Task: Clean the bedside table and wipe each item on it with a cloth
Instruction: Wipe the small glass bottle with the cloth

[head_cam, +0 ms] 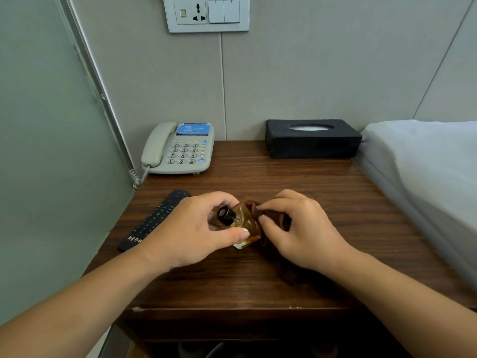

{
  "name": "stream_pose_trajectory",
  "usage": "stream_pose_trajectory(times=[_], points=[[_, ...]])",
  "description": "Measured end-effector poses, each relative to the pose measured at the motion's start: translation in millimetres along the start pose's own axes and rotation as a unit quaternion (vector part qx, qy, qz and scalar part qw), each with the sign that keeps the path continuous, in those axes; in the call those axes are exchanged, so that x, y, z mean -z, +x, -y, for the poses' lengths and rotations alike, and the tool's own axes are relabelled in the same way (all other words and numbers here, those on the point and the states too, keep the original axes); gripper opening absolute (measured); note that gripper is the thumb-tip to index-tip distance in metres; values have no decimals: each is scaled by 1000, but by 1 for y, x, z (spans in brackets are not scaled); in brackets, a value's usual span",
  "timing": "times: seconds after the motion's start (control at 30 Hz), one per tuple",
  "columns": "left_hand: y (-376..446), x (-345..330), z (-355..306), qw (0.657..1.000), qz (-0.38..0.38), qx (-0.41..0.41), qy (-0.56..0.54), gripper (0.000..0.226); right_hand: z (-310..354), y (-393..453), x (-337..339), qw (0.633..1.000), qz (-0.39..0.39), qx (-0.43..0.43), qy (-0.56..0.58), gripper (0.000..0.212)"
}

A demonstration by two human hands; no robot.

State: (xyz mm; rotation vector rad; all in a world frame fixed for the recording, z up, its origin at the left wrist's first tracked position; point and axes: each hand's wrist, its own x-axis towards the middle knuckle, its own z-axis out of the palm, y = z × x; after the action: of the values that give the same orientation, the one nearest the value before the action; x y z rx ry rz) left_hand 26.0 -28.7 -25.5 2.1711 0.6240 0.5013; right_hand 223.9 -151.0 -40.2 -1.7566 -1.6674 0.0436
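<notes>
The left hand (196,228) grips a small glass bottle (245,226) of amber liquid with a black cap (226,215), thumb on the near face and fingers curled round the far side, holding it tilted just above the middle of the table (309,182). The right hand (296,228) pinches a dark brown cloth (271,215) against the bottle's right face; its fingers are curled round the fabric, and the rest of the cloth trails beneath the palm toward the table's near edge. Risks: the glass is smooth and held by fingertips only, so a firm wiping stroke could twist it out of the grip and drop it onto the wood; pressure near the cap could loosen it and release liquid if the seal is poor; the trailing cloth could drag across the surface and catch the remote (154,218) lying just left of the left hand. The phone (180,151) and tissue box (312,138) stand at the back, well apart from the work, and the bed (426,164) borders the right side. Limits of view: the cloth nearly matches the wood, so its outline and extent are hard to trace; the bottle's underside and far face are covered by fingers; whether the bottle touches the table cannot be told; any label is unreadable; the remote's near end lies under the left wrist.
</notes>
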Motion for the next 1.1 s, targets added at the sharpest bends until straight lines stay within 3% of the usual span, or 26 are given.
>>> stream_pose_trajectory(times=[0.17, 0.33, 0.47, 0.6, 0.77, 0.93, 1.1], points=[[-1, -1, 1, 1000, -1, -4, -19, 28, 12, -19, 1, 997, 22, 60, 34, 28], [0, -2, 2, 1000, -3, -7, 0, 27, 6, -5, -2, 1000, -22, 7, 16, 22], [-1, -2, 2, 1000, -4, -4, -13, 29, 11, -21, 0, 997, 14, 53, 54, 23], [1, -2, 1, 1000, -5, -5, 7, 29, 2, -4, 0, 1000, 1, -17, 9, 21], [1, 0, 1, 1000, 8, 0, -1, 31, 11, -22, 2, 998, 22, 37, 46, 22], [2, -2, 1, 1000, 7, -10, 16, 31, 5, -4, -3, 1000, -10, -25, -16, 21], [-4, 1, 1, 999, 20, -24, 36, 37, 16, -22, 19, 997, 57, 32, -34, 23]])
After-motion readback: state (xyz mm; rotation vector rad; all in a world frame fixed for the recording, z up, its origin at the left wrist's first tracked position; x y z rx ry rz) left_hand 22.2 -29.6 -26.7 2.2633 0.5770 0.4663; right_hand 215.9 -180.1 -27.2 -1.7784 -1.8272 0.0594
